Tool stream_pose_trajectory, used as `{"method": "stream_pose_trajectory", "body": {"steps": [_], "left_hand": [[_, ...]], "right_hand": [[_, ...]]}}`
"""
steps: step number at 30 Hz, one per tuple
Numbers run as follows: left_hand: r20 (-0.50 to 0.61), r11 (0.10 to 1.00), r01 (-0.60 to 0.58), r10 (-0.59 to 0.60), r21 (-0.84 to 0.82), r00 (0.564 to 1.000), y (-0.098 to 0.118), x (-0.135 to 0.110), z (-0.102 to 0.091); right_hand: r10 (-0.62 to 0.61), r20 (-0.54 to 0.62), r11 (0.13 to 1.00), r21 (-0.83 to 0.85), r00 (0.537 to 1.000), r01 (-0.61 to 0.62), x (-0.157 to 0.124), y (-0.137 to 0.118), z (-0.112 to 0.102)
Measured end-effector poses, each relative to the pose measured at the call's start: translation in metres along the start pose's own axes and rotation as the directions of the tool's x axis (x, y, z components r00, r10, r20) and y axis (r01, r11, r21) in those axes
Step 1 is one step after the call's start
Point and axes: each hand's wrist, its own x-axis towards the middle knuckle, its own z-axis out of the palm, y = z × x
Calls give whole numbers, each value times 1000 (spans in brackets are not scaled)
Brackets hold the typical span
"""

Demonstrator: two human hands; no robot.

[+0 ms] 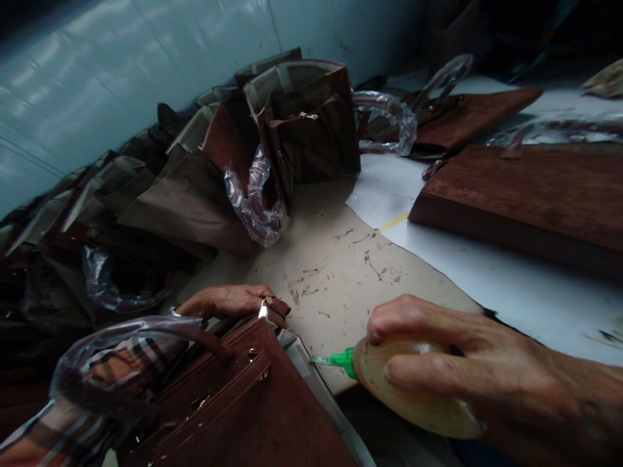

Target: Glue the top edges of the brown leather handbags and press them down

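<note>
Nearest us, our right hand (452, 350) presses its fingers around a translucent squeeze bottle (413, 386), its green nozzle (343, 361) just beside the edge of the brown suede handbag (243, 405) at 7 o'clock. Our left hand (228, 301) pinches that edge; more handbags (311, 130) stand at 12 o'clock.

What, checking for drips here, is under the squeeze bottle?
Stained beige board lies under its green nozzle; below the bottle itself, only dark shadow shows, hiding anything there.
</note>
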Motion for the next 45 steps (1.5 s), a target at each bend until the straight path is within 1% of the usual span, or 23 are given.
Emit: {"method": "stream_pose_trajectory", "body": {"steps": [2, 4, 6, 7, 9, 11, 14, 17, 18, 22, 24, 26, 29, 31, 34, 36, 39, 41, 43, 45], "left_hand": [[-15, 1000, -7, 7, -18, 1000, 2, 1, 0], [-10, 1000, 16, -17, -23, 1000, 3, 2, 0], [-1, 999, 46, -46, -6, 999, 3, 2, -1], [-2, 999, 36, -36, 3, 999, 2, 2, -1], [5, 1000, -6, 6, 15, 1000, 0, 1, 0], [6, 1000, -7, 7, 19, 1000, 0, 1, 0], [-11, 1000, 29, -29, 5, 1000, 1, 2, 1], [-26, 1000, 15, -16, -11, 1000, 2, 3, 1], [-17, 1000, 4, -4, -9, 1000, 1, 3, 0], [36, 1000, -5, 5, 1, 999, -1, 4, -2], [30, 1000, 3, -2, -5, 1000, -1, 5, -3], [17, 1000, 2, -2, -12, 1000, 0, 5, -3], [6, 1000, 10, -10, -20, 1000, 3, 5, -3], [10, 1000, 3, -3, -26, 1000, 5, 6, -3], [4, 999, 38, -38, -38, 999, 9, 7, -4], [-9, 997, 58, -59, -42, 998, 11, 7, -4], [-2, 999, 26, -26, -30, 1000, 13, 7, -4], [7, 1000, 15, -15, -18, 1000, 12, 8, -4], [12, 1000, 11, -11, -22, 1000, 12, 8, -4], [20, 999, 19, -19, -30, 1000, 11, 8, -4]], "right_hand": [[11, -26, 1000, 0, 1000, -11, -2, -2, -1], [27, -50, 1000, -7, 998, -27, -1, -2, -2], [21, -69, 1000, -19, 997, -23, 1, 1, -2], [9, -80, 1000, -26, 997, -11, 3, 3, -1], [-22, -71, 999, -27, 997, 21, 5, 7, 0], [-43, -42, 999, -6, 998, 42, 5, 10, 2], [-23, -1, 999, 28, 1000, 23, 2, 10, 3], [7, 44, 999, 45, 999, -9, 1, 5, 1], [7, 50, 999, 49, 999, -9, 2, 4, 0], [-22, 21, 1000, 12, 1000, 22, 11, 6, -3], [-46, 12, 999, 1, 999, 46, 15, 9, -3], [-53, 27, 999, 12, 998, 52, 14, 11, -2], [-8, 64, 999, 48, 998, 5, 5, 11, -1], [33, 61, 996, 79, 998, -38, -4, 9, -1], [61, 49, 992, 106, 997, -66, -12, 6, -1], [56, 37, 994, 97, 998, -59, -11, 5, -1], [20, -17, 999, 50, 1000, -20, -5, 5, -3], [-9, -32, 1000, 26, 999, 10, 0, 7, -3], [-22, -19, 999, 25, 1000, 22, 2, 9, -3], [-10, 19, 999, 49, 1000, 9, 0, 9, -2]]}}
